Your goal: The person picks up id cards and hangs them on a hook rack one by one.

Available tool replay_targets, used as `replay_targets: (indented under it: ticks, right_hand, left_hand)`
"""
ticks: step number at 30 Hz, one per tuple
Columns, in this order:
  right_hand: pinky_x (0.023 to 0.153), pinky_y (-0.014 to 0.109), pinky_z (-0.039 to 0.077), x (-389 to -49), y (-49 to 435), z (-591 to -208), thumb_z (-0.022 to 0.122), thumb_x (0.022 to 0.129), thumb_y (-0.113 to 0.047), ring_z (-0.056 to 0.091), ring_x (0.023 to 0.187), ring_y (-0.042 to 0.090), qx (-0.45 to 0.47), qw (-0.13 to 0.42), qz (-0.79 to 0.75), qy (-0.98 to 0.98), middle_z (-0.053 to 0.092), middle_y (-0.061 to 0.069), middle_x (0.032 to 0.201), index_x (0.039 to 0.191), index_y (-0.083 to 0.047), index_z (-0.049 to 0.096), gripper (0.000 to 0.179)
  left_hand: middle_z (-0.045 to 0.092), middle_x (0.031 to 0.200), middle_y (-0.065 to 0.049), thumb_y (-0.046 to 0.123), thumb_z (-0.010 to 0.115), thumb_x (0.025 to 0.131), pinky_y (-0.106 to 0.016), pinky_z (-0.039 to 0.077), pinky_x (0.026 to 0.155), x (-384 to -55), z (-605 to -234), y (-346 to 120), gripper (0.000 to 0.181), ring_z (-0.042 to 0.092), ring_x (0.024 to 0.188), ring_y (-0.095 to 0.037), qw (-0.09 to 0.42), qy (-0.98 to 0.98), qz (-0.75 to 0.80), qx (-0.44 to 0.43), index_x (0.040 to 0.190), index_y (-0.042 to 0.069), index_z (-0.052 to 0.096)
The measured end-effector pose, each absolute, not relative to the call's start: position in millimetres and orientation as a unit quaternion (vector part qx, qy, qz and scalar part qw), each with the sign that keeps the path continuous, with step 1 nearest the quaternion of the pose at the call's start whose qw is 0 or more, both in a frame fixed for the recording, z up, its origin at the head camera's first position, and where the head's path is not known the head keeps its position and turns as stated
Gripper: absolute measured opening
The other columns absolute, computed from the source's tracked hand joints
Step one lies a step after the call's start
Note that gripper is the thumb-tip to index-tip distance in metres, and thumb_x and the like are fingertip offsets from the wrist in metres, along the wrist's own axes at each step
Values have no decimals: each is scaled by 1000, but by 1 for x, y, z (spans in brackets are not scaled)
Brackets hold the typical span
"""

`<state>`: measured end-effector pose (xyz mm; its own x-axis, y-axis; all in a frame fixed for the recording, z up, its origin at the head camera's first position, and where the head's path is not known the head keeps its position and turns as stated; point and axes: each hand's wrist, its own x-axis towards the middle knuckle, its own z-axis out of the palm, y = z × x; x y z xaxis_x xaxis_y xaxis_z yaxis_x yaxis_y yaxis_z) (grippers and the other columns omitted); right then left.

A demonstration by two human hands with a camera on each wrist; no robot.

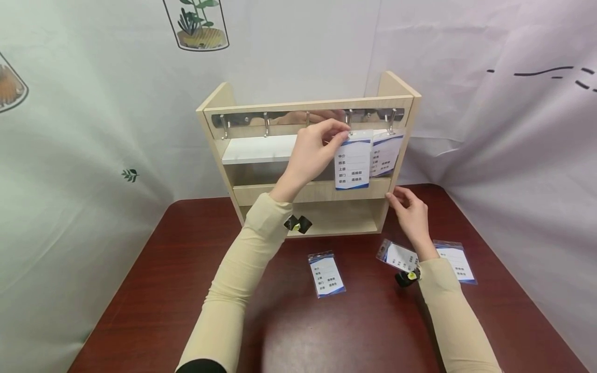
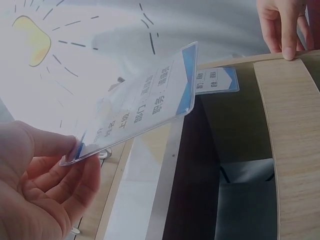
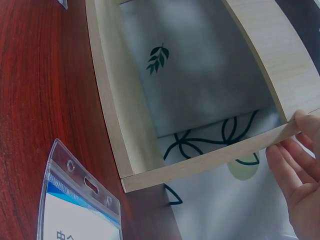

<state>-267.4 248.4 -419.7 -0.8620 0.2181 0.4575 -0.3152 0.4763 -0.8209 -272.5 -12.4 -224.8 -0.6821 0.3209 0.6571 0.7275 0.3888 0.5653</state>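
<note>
My left hand (image 1: pixel 317 147) pinches the top edge of a clear-sleeved name badge (image 1: pixel 353 166) between thumb and fingers. The badge hangs upright just below the fourth hook (image 1: pixel 348 120) of a metal hook strip; in the left wrist view its top edge is close to a hook. Behind it to the right, a second name badge (image 1: pixel 387 155) hangs under the last hook (image 1: pixel 391 122). Low on the right side, my right hand (image 1: pixel 410 210) grips the side panel (image 3: pixel 210 159) of the wooden shelf (image 1: pixel 308 192), thumb on the front edge and fingers on the outer face.
On the dark red table (image 1: pixel 196 290) lie a badge (image 1: pixel 326 274) in front of the shelf, another badge (image 1: pixel 398 256) by the right wrist, and one more badge (image 1: pixel 457 261) partly behind the right sleeve. A patterned white curtain (image 1: pixel 93 129) stands behind and at both sides.
</note>
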Motion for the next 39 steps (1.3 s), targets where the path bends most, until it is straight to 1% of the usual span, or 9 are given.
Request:
replay_targets:
  ticks: [8,13,18,23,27,30,34,39]
  right_hand:
    - [74,8,49,-268,248,-420,68,98,-35,61,86,-8,27,264,509,-819,72,17,114,125,-2,67,43]
    - [74,9,50,-269,247,-419,69,97,-31,63,86,-5,32,273,514,-812,72,18,111,123,1,67,41]
    - [74,9,50,-269,246,-419,69,97,-31,65,88,0,28,275,512,-813,72,18,111,123,1,67,41]
    - [75,9,50,-268,245,-420,68,98,-31,67,91,9,24,272,512,-814,72,18,112,124,1,66,42]
    - [74,9,50,-268,245,-421,68,98,-30,65,88,1,23,271,514,-813,72,19,113,124,2,66,41]
    - [73,8,49,-268,245,-422,68,98,-30,62,84,-8,24,272,512,-814,72,19,112,124,2,66,41]
    - [73,8,49,-268,246,-422,68,98,-31,60,82,-11,26,273,509,-816,72,19,112,124,2,66,42]
    - [73,8,49,-268,247,-421,68,98,-31,60,82,-10,32,272,510,-816,72,19,112,124,2,66,42]
  left_hand:
    - [76,100,-8,10,65,98,-21,48,67,-273,-225,-7,17,69,76,-11,228,-811,-451,-295,110,2,74]
    - [77,98,-7,11,66,97,-21,48,69,-272,-223,-5,17,69,76,-10,231,-816,-453,-274,108,3,75]
    - [77,94,-6,12,67,97,-22,48,68,-271,-222,-3,16,68,73,-10,241,-818,-450,-265,106,4,76]
    - [77,95,-6,12,67,97,-22,47,67,-270,-223,-2,15,68,73,-10,250,-821,-437,-269,106,4,76]
    - [77,95,-6,12,67,97,-22,46,67,-270,-224,-1,14,67,72,-11,260,-826,-420,-272,105,4,77]
    - [77,95,-6,11,67,97,-22,46,65,-268,-224,0,14,66,70,-11,264,-829,-413,-269,105,4,77]
    - [77,98,-7,11,67,98,-21,47,65,-267,-225,1,14,67,73,-12,263,-830,-416,-262,106,4,76]
    - [76,102,-7,12,66,99,-22,49,71,-266,-225,2,16,69,80,-14,263,-838,-408,-250,109,4,76]
